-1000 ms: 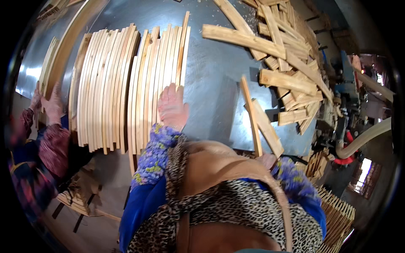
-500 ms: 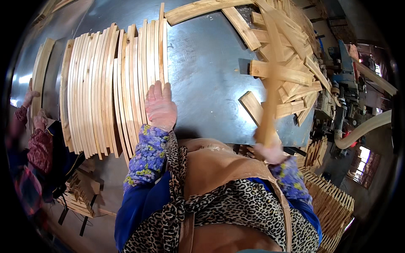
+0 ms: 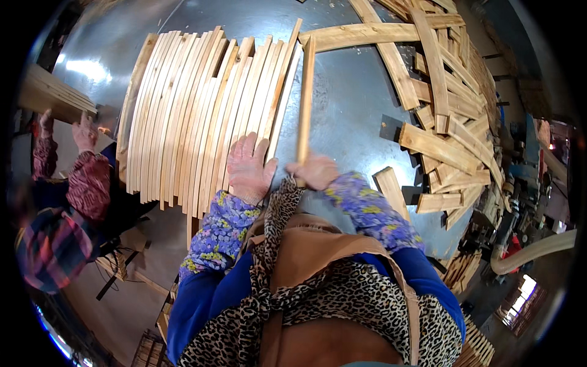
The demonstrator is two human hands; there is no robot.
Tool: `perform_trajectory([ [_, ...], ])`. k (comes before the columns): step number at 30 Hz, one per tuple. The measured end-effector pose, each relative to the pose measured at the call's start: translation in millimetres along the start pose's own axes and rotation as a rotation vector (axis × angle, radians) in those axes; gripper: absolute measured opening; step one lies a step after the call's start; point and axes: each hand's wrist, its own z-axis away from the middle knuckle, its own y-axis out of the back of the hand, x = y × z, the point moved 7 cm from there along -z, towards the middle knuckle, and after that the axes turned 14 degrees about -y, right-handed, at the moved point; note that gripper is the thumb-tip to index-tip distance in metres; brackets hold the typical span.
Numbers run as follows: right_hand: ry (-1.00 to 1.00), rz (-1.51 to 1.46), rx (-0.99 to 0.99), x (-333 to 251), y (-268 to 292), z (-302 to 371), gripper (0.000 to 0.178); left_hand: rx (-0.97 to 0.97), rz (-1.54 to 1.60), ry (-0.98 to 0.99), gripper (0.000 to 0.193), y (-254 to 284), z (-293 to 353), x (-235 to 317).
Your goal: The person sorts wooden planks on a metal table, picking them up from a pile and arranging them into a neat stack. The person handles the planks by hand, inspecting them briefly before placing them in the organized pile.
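Observation:
A long row of narrow wooden slats stands on edge, side by side, on the grey metal table. My left hand lies on the near right end of this row, palm down, fingers stretched out and slightly apart. In my right hand is a single wooden slat, gripped by its near end and pointing away from me, a little right of the row. That slat is blurred along its near part. My right fingers are wrapped round it, partly hidden.
A loose heap of wooden slats covers the table's right side. One long board lies crosswise at the far side. At the left, a co-worker's hand is by a stack of boards. Machinery and a pale hose stand beyond the right edge.
My right hand has swung the slat leftward from beside the heap to near the row. My left hand stays on the row. The co-worker's boards have turned.

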Motion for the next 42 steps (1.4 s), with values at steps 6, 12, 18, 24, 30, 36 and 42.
perform_trajectory([
  [6,0.25,-0.116,-0.001,-24.0,20.8,-51.6,0.087,0.129,0.182,0.155,0.058,12.1,-24.6,6.7],
  [12,-0.135,0.013,0.914,69.4,287.7,-135.2,0.087,0.221,0.512,-0.061,0.071,-30.7,-154.4,51.7],
  [18,-0.308,0.062,1.063,192.6,344.0,-154.1,0.098,0.018,0.118,-0.04,0.085,-137.6,-346.9,26.2],
  [24,-0.506,0.026,0.854,226.2,306.7,-92.1,0.097,-0.392,0.002,0.127,0.077,-174.0,-400.2,-32.0],
  [30,-0.423,-0.303,0.59,220.4,236.3,-71.4,0.11,-0.377,0.582,0.11,0.084,-162.3,-401.1,3.5],
  [36,0.127,-0.767,0.141,129.4,47.8,-100.4,0.074,-0.532,1.978,0.624,0.093,-155.6,-358.7,61.3],
  [42,0.422,-0.144,0.247,1.4,-2.4,-49.5,0.065,-0.6,2.319,0.521,0.101,-137.9,-319.0,72.9],
])
